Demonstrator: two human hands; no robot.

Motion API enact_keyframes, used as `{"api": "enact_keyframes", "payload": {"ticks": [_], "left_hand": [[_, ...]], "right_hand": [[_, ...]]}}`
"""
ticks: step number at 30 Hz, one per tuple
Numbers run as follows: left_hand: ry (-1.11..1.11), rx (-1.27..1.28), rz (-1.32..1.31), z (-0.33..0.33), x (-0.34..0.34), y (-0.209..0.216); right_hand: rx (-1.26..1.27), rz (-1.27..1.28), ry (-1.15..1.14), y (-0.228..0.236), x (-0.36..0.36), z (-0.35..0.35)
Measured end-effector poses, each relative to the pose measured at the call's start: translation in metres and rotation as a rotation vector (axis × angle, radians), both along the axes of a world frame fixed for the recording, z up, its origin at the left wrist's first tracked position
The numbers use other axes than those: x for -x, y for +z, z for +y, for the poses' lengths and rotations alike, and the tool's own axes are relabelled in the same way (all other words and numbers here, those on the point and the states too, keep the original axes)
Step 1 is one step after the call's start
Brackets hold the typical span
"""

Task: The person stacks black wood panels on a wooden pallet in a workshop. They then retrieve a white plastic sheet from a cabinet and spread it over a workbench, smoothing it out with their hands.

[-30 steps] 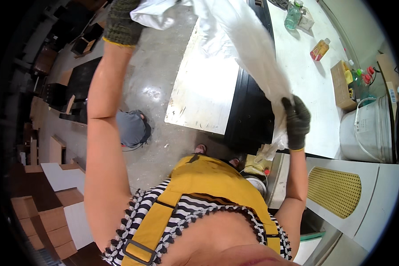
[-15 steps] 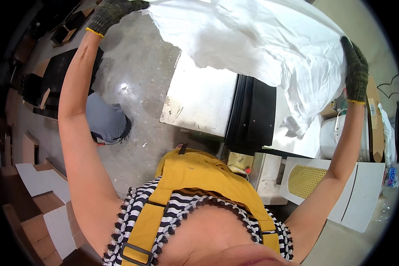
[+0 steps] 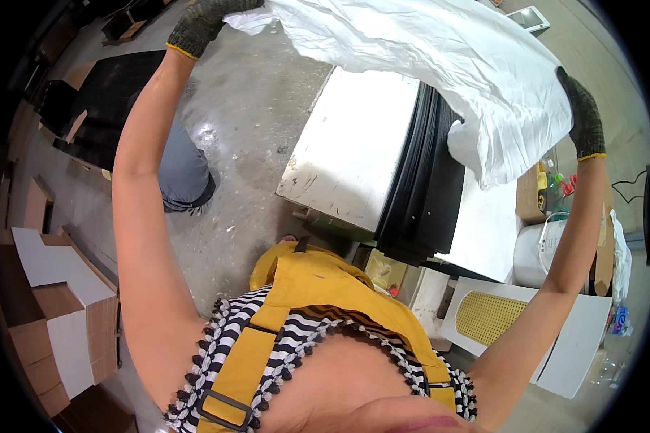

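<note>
A large, creased white sheet (image 3: pixel 426 50), thin and cloth-like, is stretched in the air between my hands. My left hand (image 3: pixel 204 25), in a dark knitted glove with a yellow cuff, grips its left corner at the top of the view. On the far right, my right hand (image 3: pixel 586 119) wears a matching glove and pinches the sheet's other edge, with its fingertips partly behind the fabric. Below the sheet, a stack of long black panels (image 3: pixel 426 180) lies on a white-topped surface (image 3: pixel 347 144). The sheet's lower edge hangs over the far part of the panels and hides it.
To the right stand a white bucket (image 3: pixel 531 249), bottles (image 3: pixel 555 191) and a white panel with yellow mesh (image 3: pixel 491 316). Cut cardboard (image 3: pixel 68 289) lies at the left. Someone's grey-clothed leg (image 3: pixel 184 169) is beyond my left arm, near black boards (image 3: pixel 112 108) on the concrete floor.
Both hands have shifted a little rightward, still holding the sheet. Its lower edge has lifted and swung, so more of the white top and the black panels shows.
</note>
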State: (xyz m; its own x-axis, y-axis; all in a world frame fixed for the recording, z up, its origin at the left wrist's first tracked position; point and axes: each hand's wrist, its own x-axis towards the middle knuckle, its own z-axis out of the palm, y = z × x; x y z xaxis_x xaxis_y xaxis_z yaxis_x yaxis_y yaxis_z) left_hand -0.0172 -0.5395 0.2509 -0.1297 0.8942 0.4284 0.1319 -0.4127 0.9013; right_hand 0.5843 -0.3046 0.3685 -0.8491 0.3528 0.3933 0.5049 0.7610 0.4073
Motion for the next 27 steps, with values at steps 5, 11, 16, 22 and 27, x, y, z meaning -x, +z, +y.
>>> {"api": "enact_keyframes", "payload": {"ticks": [5,11,16,22,27], "left_hand": [[-0.062,-0.056,-0.183,-0.025,-0.017,0.020],[-0.169,0.001,-0.127,0.019,-0.052,0.030],[-0.152,0.080,-0.028,0.007,-0.089,0.062],[-0.154,0.117,0.246,-0.006,-0.101,0.078],[0.057,-0.091,0.794,0.004,-0.070,0.060]], "right_hand": [[0.197,-0.061,0.104,-0.009,0.001,0.007],[-0.050,0.215,-0.430,-0.070,0.066,-0.024],[0.261,0.589,0.404,-0.111,0.207,-0.137],[0.782,0.740,-0.014,-0.114,0.279,-0.167],[1.161,1.248,0.144,-0.070,0.239,-0.123]]}}
